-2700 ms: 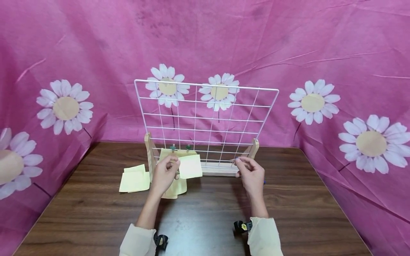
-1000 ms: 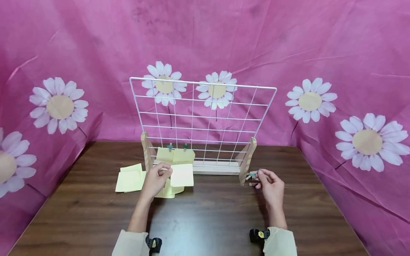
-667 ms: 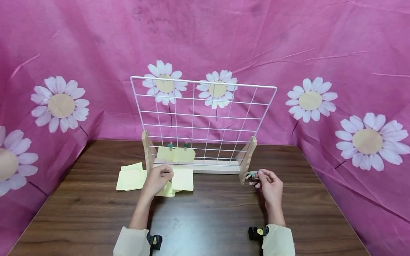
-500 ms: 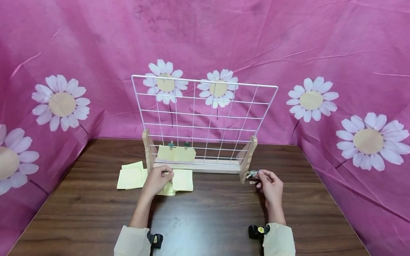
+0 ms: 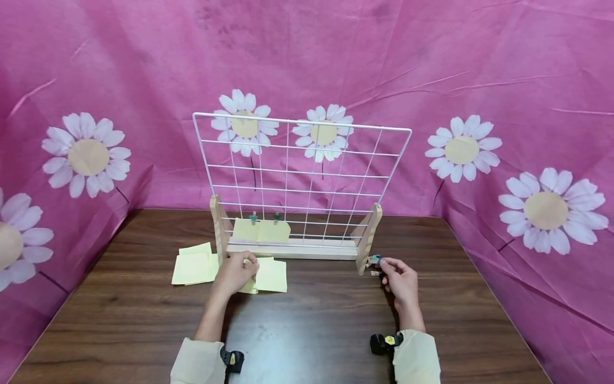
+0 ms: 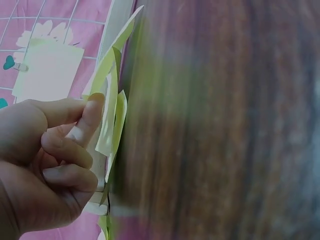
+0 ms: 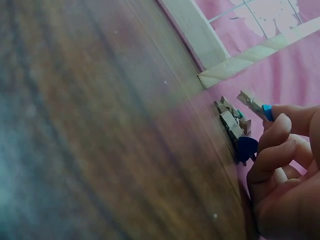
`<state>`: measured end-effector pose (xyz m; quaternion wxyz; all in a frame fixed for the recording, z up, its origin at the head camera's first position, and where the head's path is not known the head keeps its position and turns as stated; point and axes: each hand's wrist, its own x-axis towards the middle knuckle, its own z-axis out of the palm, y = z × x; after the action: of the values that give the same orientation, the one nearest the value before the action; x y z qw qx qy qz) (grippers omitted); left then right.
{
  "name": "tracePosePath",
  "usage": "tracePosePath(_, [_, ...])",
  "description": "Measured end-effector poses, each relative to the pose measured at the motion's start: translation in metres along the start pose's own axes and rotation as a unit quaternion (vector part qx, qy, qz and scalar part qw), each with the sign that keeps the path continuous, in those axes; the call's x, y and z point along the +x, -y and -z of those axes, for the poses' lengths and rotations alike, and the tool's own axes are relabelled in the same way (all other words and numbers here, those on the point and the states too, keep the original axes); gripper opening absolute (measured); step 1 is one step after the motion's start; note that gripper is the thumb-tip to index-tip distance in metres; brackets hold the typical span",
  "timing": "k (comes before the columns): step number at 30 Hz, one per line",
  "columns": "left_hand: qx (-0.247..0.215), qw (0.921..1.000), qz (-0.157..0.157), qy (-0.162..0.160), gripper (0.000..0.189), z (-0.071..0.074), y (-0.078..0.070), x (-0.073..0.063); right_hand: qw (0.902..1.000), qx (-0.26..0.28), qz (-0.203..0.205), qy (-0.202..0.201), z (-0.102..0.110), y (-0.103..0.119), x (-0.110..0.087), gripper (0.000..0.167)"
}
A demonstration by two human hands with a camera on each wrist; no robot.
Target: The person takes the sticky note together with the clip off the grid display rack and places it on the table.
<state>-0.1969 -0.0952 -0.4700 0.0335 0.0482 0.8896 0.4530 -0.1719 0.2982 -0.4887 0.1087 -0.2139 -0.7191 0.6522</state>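
Observation:
My left hand (image 5: 236,274) is low in front of the grid's left part. Its thumb and finger pinch the edge of a yellow sticky note (image 6: 116,50), whose sheet (image 5: 271,276) slants over other yellow notes (image 6: 118,120) at the table. Beside the grid's right foot, my right hand (image 5: 402,280) pinches a small wooden clothespin (image 7: 252,106) by its blue end. Several more clothespins (image 7: 231,123), one with a dark blue heart, lie just below it. Two yellow notes (image 5: 274,231) hang on the grid's lower left from green-topped clothespins (image 5: 276,216).
The white wire grid (image 5: 302,165) stands on a wooden base (image 5: 297,249) with two side feet (image 5: 368,240). A few loose yellow notes (image 5: 192,268) lie left of it on the brown table (image 5: 307,330). A pink daisy-print cloth (image 5: 384,64) hangs behind.
My left hand has lowered its note from in front of the hung notes to the table. My right hand has moved from the grid, right and down, to the clothespins by the right foot.

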Motion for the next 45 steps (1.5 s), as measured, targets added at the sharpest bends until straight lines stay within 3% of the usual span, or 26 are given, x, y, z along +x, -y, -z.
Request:
tracePosePath(5, [0.004, 0.9999, 0.012, 0.008, 0.006, -0.003, 0.001, 0.000, 1.0000, -0.008, 0.001, -0.002, 0.001, -0.002, -0.001, 0.028])
tracePosePath(12, [0.010, 0.9999, 0.003, 0.007, 0.006, -0.004, 0.001, -0.001, 0.9999, -0.013, 0.003, 0.000, 0.001, -0.003, 0.001, 0.032])
tracePosePath(17, [0.010, 0.9999, 0.007, 0.008, 0.006, -0.005, 0.004, -0.001, 0.9999, -0.011, 0.002, -0.008, 0.001, -0.006, 0.001, 0.025])
tracePosePath(20, [0.009, 0.9999, 0.010, 0.005, 0.006, -0.005, 0.005, -0.001, 0.9999, -0.003, 0.005, -0.013, 0.001, -0.009, 0.001, 0.019])
tracePosePath(27, [0.010, 0.9998, 0.019, -0.003, 0.008, -0.007, 0.005, -0.001, 0.9991, 0.036, -0.008, -0.021, 0.006, -0.009, -0.003, 0.024])
tracePosePath(37, [0.015, 0.9993, 0.029, -0.016, 0.014, -0.006, 0.000, -0.001, 0.9928, 0.115, -0.029, -0.016, 0.003, -0.001, -0.006, 0.010])
tracePosePath(45, [-0.005, 0.9990, 0.032, -0.031, 0.015, -0.003, -0.004, 0.002, 0.9941, 0.106, 0.001, 0.019, -0.006, 0.011, -0.015, 0.013])
